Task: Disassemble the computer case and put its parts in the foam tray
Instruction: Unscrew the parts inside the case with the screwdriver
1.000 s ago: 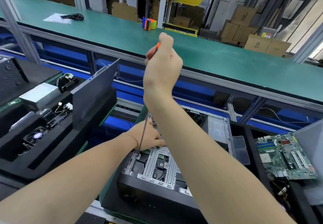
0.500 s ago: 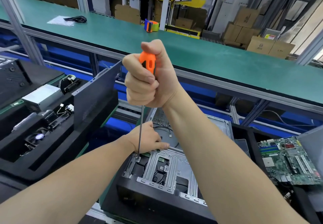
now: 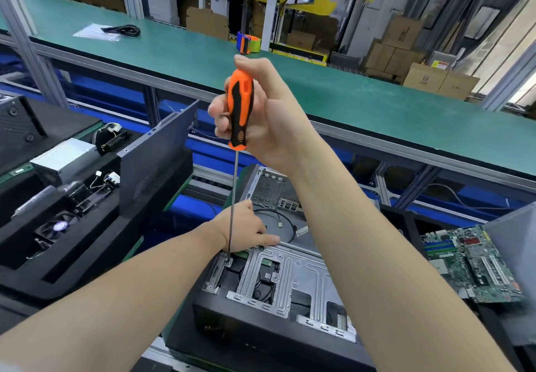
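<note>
An open black computer case [image 3: 261, 331] lies on its side before me, its silver drive bracket [image 3: 290, 273] exposed. My right hand [image 3: 269, 122] grips the orange-and-black handle of a long screwdriver [image 3: 240, 107], held upright. The shaft's tip rests on a screw at the bracket's left corner [image 3: 227, 262]. My left hand [image 3: 246, 226] presses flat on the case's inner edge just behind that screw. A black foam tray [image 3: 87, 255] at the left holds a fan [image 3: 58, 226], a silver power supply [image 3: 63, 159] and an upright side panel [image 3: 156, 154].
A green motherboard [image 3: 470, 264] lies in another black foam tray at the right. Loose cables [image 3: 287, 226] sit inside the case. Behind runs a long green workbench [image 3: 319, 81] carrying a tape dispenser [image 3: 248, 42] and a black cable [image 3: 121, 29]. Cardboard boxes [image 3: 420, 75] stand beyond.
My right hand has turned around the screwdriver handle, so more of the orange grip faces me. The tip stays on the same screw. The left hand has not moved.
</note>
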### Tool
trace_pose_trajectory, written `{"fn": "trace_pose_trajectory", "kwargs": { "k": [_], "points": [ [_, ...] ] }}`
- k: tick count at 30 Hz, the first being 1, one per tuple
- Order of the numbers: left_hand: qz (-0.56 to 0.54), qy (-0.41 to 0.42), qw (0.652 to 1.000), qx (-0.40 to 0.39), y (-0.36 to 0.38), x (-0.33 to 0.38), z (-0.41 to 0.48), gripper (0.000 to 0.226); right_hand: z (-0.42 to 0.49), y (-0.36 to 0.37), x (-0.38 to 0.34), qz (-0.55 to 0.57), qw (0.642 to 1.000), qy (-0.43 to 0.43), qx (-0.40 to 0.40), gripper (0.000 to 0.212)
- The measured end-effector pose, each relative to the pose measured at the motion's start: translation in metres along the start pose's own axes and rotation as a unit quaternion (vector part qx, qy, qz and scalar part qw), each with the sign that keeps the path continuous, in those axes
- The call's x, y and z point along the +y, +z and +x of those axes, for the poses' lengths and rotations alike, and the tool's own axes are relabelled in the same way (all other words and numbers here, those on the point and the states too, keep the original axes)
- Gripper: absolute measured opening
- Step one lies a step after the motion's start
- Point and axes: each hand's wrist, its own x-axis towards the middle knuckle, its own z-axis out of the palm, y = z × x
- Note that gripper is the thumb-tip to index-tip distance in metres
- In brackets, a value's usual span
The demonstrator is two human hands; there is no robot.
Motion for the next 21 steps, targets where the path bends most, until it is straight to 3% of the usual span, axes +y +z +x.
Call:
{"fn": "trace_pose_trajectory", "kwargs": {
  "k": [3,5,8,10,14,17,21],
  "points": [
    [0.031,0.005,1.000,0.000,-0.004,0.001,-0.004,0.061,-0.002,0.012,0.001,-0.023,0.989,-0.039,0.138,0.037],
    [0.060,0.011,0.998,-0.002,-0.007,0.003,-0.005,0.061,0.001,0.016,0.008,-0.050,0.970,-0.110,0.211,0.044],
    [0.077,0.013,0.997,0.002,-0.007,0.004,-0.005,0.059,0.002,0.021,0.019,-0.040,0.962,-0.176,0.207,0.051],
    [0.052,0.007,0.999,0.008,-0.007,0.003,-0.006,0.060,0.003,0.019,0.018,-0.011,0.978,-0.153,0.138,0.052],
    [-0.001,0.005,1.000,0.009,-0.007,0.001,-0.008,0.060,0.013,0.008,0.013,0.050,0.992,-0.083,-0.075,0.052],
    [-0.007,0.009,1.000,0.011,-0.007,0.001,-0.008,0.060,0.018,-0.002,0.013,0.112,0.972,-0.046,-0.202,0.051],
    [0.028,0.014,0.999,-0.006,-0.007,0.001,-0.008,0.066,0.016,-0.008,0.017,0.190,0.935,0.009,-0.299,0.041]
  ]
}}
